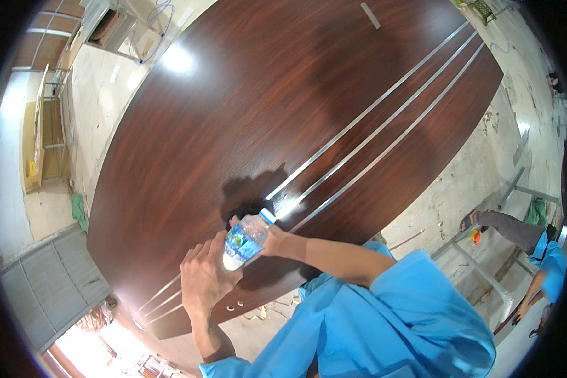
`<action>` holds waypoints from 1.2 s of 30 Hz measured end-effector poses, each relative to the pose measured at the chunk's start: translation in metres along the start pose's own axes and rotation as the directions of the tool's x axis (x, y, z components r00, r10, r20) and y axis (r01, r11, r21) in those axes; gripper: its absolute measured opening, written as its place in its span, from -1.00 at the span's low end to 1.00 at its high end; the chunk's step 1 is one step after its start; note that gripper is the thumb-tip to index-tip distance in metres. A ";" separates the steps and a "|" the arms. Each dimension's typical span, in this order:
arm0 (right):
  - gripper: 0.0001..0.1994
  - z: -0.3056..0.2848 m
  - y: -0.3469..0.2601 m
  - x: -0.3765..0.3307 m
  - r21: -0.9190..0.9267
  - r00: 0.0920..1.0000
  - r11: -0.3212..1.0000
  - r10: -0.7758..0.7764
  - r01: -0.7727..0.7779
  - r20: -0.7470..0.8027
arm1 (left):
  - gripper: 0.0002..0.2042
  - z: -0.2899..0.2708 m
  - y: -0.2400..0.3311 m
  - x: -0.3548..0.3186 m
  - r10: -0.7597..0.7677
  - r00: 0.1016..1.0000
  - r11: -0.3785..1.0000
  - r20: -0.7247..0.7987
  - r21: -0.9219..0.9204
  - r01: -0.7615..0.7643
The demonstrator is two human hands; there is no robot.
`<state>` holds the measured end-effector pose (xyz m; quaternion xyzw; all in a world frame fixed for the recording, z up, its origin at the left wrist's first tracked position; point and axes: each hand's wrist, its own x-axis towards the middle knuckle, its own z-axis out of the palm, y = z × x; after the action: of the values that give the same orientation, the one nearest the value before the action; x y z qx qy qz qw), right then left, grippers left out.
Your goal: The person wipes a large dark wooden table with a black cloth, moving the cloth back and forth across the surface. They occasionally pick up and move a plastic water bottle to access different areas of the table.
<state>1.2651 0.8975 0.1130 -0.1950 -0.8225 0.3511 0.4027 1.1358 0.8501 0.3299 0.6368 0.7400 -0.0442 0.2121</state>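
Note:
Over the dark wood-grain tabletop (214,138), both hands hold a clear plastic bottle (247,238) with a blue printed label and a light blue cap (268,216). It is tilted, cap toward the far right, and something white shows at its base. My left hand (203,272) wraps around the lower left side of the bottle. My right hand (273,242) closes on its right side below the cap; part of its fingers is hidden behind the bottle. Three shiny metal strips (362,120) run diagonally across the tabletop and pass behind the bottle and my hands.
A short flat pale strip (370,16) lies near the tabletop's far edge. Two small ring-like pieces (235,306) are near its front edge. At right, another person in blue (551,264) sits near metal frames (482,274). A green cloth (79,211) is at left.

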 end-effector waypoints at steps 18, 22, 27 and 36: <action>-0.76 -0.250 0.107 -0.002 -0.875 0.879 0.324 0.431 -0.359 -0.202 | -0.47 0.083 0.005 0.126 -0.525 0.628 0.528 -0.574 -0.798 -0.289; -0.65 -0.106 0.022 -0.008 -0.449 0.934 0.894 0.158 0.003 0.321 | -0.39 0.097 0.012 0.185 -0.587 0.599 0.483 -0.545 -0.829 -0.281; -0.39 -0.225 0.118 0.000 -0.535 0.905 0.808 0.390 -0.249 0.169 | -0.37 0.126 0.034 0.223 -0.675 0.476 0.539 -0.564 -0.817 -0.205; -0.48 -0.649 0.390 0.046 -0.751 0.753 0.237 0.456 -0.617 -0.474 | -0.42 0.127 0.097 0.257 -0.826 0.137 0.545 -0.546 -0.837 -0.050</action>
<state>1.7711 1.4626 0.1287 -0.6689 -0.7258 -0.0249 0.1589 1.2363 1.0633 0.1396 0.1445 0.8140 0.5582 -0.0701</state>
